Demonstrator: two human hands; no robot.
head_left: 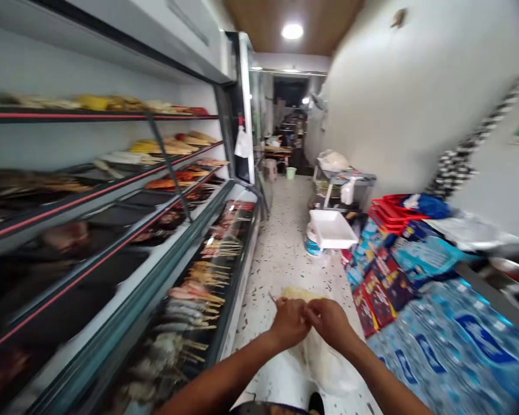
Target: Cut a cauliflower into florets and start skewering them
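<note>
My left hand (289, 323) and my right hand (330, 321) are together in front of me, low in the middle of the view. Both have their fingers closed on the top of a clear plastic bag (324, 360) that hangs below them. Something pale yellow (300, 293) shows just beyond my fingers, and a thin wooden stick (271, 297) pokes out beside my left hand. What the bag contains is too blurred to name.
A long refrigerated display case (211, 259) with rows of skewers runs along the left, shelves of food above it. Packs of bottled water (454, 334), cartons and red baskets (389, 210) line the right. A white tub (332, 228) on a bucket stands in the narrow speckled-floor aisle (285, 230).
</note>
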